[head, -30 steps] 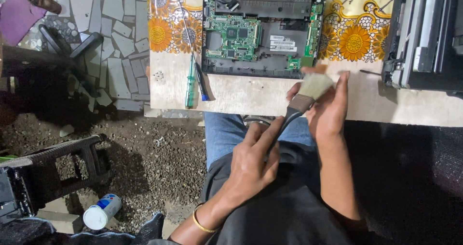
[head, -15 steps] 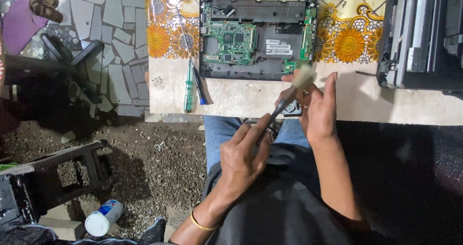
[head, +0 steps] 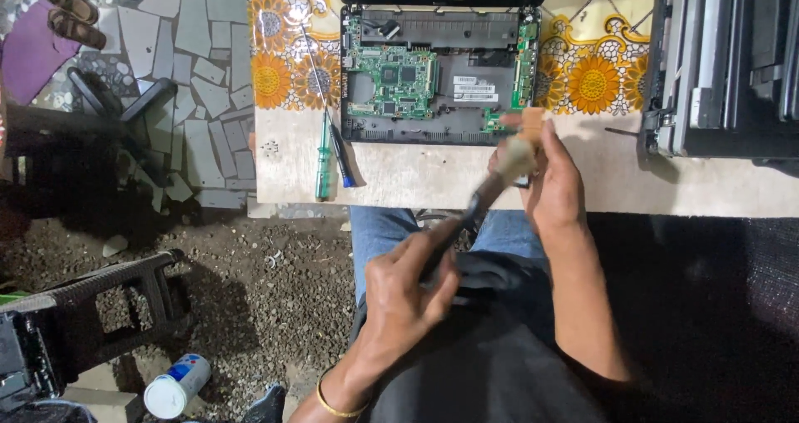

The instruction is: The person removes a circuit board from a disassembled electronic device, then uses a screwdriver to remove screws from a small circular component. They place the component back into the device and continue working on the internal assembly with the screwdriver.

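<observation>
At the near edge of the table (head: 416, 186), just above my lap, I have both hands on a paintbrush (head: 499, 173). My left hand (head: 404, 294), at about seven o'clock from the brush head, is clamped around the dark handle, fingers curled tight. My right hand (head: 553, 181) sits at three o'clock of the pale bristles, fingers folded in against them; whether it pinches them or only rests there I cannot tell. The bristle tip touches or nearly touches the front edge of the opened laptop base (head: 437, 77), whose green circuit board (head: 395, 82) lies at ten o'clock from the brush. A green-handled screwdriver (head: 323, 152) and a blue-tipped one (head: 337, 152) lie just beside the laptop's left edge, at nine o'clock from the brush, leaving a bare strip of tabletop between them and my hands. At two o'clock a stack of dark laptop casings (head: 724, 65) crowds the table's right end. Off the table's left edge the ground is gravel, with a white canister (head: 176, 387) at seven o'clock.
</observation>
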